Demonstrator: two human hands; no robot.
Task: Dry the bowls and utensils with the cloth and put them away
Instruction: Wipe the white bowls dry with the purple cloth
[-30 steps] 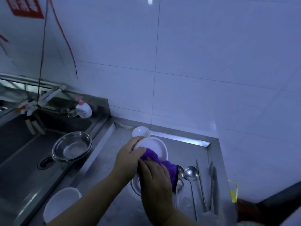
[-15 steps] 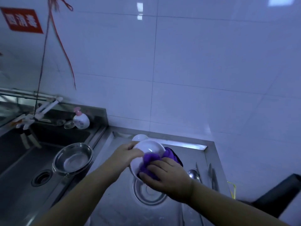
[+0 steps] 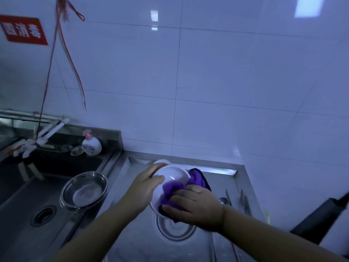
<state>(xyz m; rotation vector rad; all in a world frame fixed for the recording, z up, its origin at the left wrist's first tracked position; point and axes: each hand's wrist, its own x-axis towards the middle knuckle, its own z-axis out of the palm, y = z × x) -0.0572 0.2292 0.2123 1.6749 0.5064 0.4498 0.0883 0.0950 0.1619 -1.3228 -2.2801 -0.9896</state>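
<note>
head view:
step: drying the white bowl, judged mid-wipe, nothing put away yet
left hand: clamped on the bowl's left rim, thumb over the lip, fingers behind
right hand: closed on the purple cloth, pressing it into the bowl's lower inside
bowl position: held in the air over the steel counter, tilted, opening facing the person and slightly right
key relation: bowl sits between the hands, cloth hand at lower right of it, holding hand at upper left; cloth tail hangs out past the right rim
nearer hand for wiping: right, already touching the inside
metal dish: on counter directly below the bowl
small white bowl: behind left hand, mostly hidden
utensils: spoon and long pieces lying to the right of right hand, long axes running away from the person, partly hidden by wrist
steel basins: stacked at sink edge, left, well apart from hands
risk: judged slip of wet rim under a one-hand grip
</note>
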